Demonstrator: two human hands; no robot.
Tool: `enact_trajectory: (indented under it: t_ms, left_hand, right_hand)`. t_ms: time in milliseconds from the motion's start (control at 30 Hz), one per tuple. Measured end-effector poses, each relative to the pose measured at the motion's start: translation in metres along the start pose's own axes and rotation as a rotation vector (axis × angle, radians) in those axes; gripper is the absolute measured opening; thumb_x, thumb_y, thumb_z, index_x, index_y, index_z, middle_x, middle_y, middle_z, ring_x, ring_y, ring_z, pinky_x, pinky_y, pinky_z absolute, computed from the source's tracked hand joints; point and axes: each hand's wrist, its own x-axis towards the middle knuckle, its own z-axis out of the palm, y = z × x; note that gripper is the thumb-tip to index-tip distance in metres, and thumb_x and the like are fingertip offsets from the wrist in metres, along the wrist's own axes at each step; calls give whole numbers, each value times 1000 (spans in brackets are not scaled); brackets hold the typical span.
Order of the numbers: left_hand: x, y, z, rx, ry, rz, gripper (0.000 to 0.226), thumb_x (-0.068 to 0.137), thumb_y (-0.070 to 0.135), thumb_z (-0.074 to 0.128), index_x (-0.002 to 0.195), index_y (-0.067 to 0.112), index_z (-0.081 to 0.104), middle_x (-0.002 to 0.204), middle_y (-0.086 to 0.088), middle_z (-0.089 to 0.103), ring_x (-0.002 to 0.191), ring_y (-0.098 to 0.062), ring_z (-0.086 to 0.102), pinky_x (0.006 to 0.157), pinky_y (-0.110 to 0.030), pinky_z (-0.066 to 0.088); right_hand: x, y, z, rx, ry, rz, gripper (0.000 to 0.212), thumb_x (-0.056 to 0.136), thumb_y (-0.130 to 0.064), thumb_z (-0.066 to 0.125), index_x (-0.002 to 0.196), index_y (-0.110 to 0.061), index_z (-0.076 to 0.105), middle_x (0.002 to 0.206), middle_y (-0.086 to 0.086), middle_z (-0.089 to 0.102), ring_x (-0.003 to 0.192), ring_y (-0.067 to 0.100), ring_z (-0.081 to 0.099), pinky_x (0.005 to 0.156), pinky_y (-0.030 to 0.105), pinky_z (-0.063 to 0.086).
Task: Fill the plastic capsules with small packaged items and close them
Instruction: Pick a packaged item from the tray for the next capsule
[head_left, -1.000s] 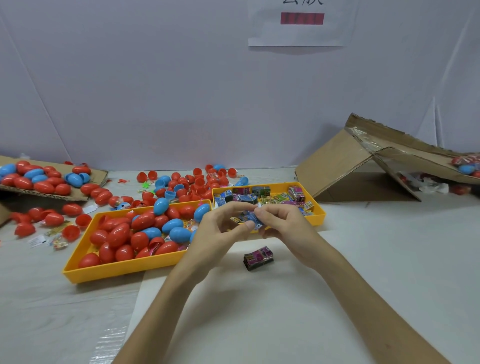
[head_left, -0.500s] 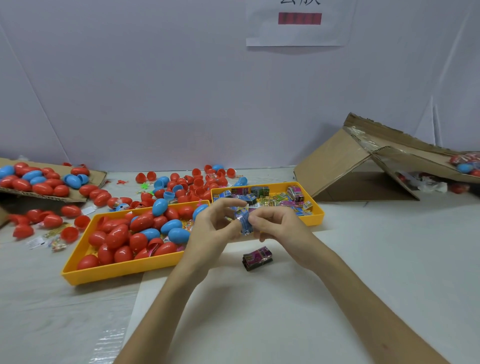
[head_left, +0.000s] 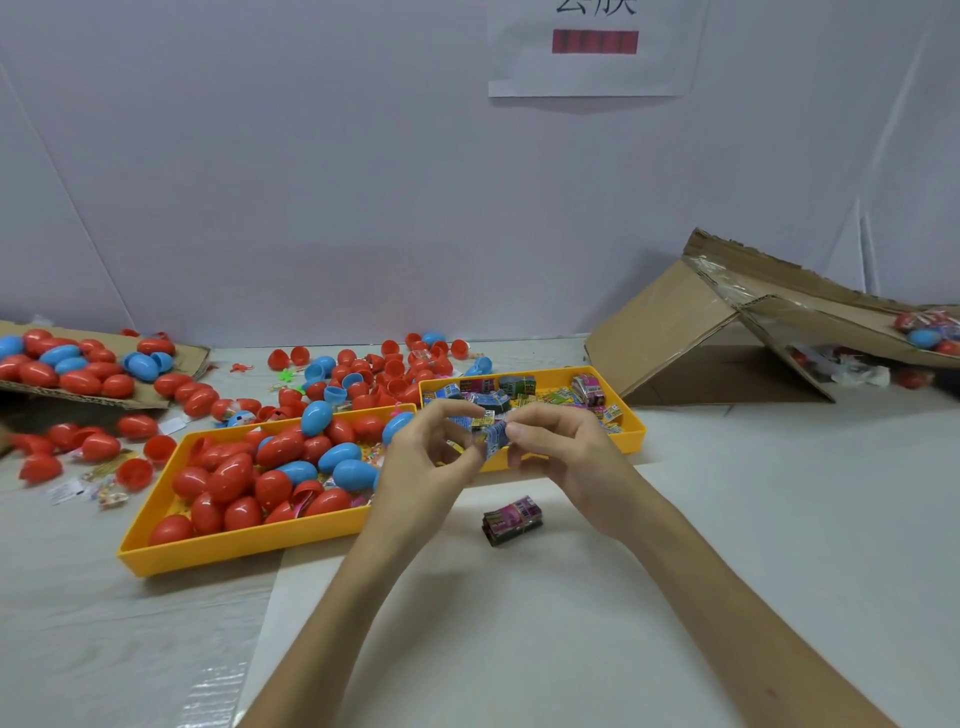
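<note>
Bench (head_left: 727, 571) layout: collapsed cardboard box (head_left: 670, 332) far right, big yellow tray (head_left: 234, 548) of red and blue capsules (head_left: 228, 475) on the left, smaller yellow tray (head_left: 631, 415) of packets right behind the hands. More capsules lie loose, far left.

Step in hand, as I read it: item prep, not filling. No capsule in either hand.

Left hand (head_left: 421, 457): fingers curled, thumb and fingertips at the left edge of a small blue packet (head_left: 496, 436). It looks like a pinch, but the contact is partly hidden. Right hand (head_left: 566, 452): index and thumb pinch the packet's right edge.

The packet is held in the air between both hands, above the near rim of the small tray, clear of the bench.

Packet pose: long axis close to upright, top leaning slightly right. It stands edge-on, printed face turned left. Can't tell whether it's folded or flat.

A pink packet bundle (head_left: 511, 519) sits on the bench just near of the hands, untouched.

Next move needs:
- one hand freed, packet kept in a single pinch
- an open capsule half fetched from the left tray
- packet long axis lined up with the capsule's, then pushed in and the halves pressed together

Risk: a packet edge sticking out would block the snap.
</note>
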Motion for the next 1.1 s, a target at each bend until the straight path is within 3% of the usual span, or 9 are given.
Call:
enact_trajectory:
  t_ms: [167, 333, 533, 667, 800, 867, 933, 1000, 1100]
  left_hand:
    - [-1, 3, 1, 4, 93, 22, 34, 93, 4, 66, 98, 38, 63, 82, -3, 67, 75, -26, 66, 62, -42, 59]
    - [-3, 2, 1, 55, 127, 38, 40, 92, 1, 66, 97, 41, 62, 80, -1, 67, 76, -24, 66, 64, -53, 57]
    - [-3, 4, 3, 56, 117, 56, 31, 92, 11, 72, 99, 40, 62, 83, 3, 69, 75, -19, 67, 63, -49, 59]
    - [-4, 8, -2, 39, 142, 85, 25, 93, 13, 71, 98, 37, 64, 81, 3, 68, 73, -17, 66, 59, -35, 60]
    - [0, 10, -15, 34, 375, 88, 24, 95, 8, 64, 94, 32, 66, 83, 7, 68, 79, -10, 65, 64, -21, 56]
    - [1, 9, -24, 115, 550, 66, 23, 95, 8, 62, 94, 30, 65, 85, 12, 67, 80, -7, 64, 68, -27, 58]
    - [3, 3, -34, 298, 601, 23, 22, 91, 9, 62, 98, 30, 65, 88, 14, 66, 84, -11, 63, 77, -43, 57]
    - [4, -4, -41, 530, 519, -45, 25, 86, 13, 65, 103, 31, 66, 95, 12, 68, 94, -18, 62, 91, -45, 46]
    - [4, -8, -44, 694, 355, -142, 22, 80, 25, 65, 99, 35, 66, 96, 13, 70, 91, -14, 57, 85, -38, 29]
  right_hand:
    - [1, 3, 0, -1, -49, 76, 23, 89, -14, 70, 111, -10, 76, 76, 9, 57, 59, 13, 50, 61, 26, 47]
    - [0, 2, 3, 6, -76, 148, 17, 81, -28, 72, 92, -17, 79, 70, -3, 62, 58, 12, 52, 62, 25, 49]
    - [0, -1, 2, 90, -42, 156, 26, 80, -27, 71, 102, -17, 80, 80, -1, 65, 58, 13, 52, 61, 25, 48]
    - [1, -2, 0, 77, -32, 172, 31, 82, -32, 72, 109, -19, 78, 95, 3, 70, 60, 14, 53, 61, 25, 48]
    - [2, -5, -3, 111, 18, 198, 37, 84, -46, 71, 111, -23, 78, 114, 2, 73, 67, 15, 59, 62, 27, 48]
    - [1, -7, -5, 101, 46, 211, 36, 81, -53, 66, 104, -28, 80, 112, -4, 75, 75, 15, 65, 64, 28, 50]
    - [1, -7, -5, 84, 51, 211, 40, 79, -56, 68, 102, -27, 80, 110, -8, 75, 83, 14, 69, 68, 28, 51]
    - [1, -7, -4, 78, 48, 205, 48, 71, -61, 73, 102, -25, 80, 108, -9, 75, 86, 13, 69, 66, 26, 52]
    - [1, -7, -1, 70, 47, 193, 38, 75, -57, 71, 97, -28, 82, 108, -10, 75, 87, 13, 69, 65, 25, 51]
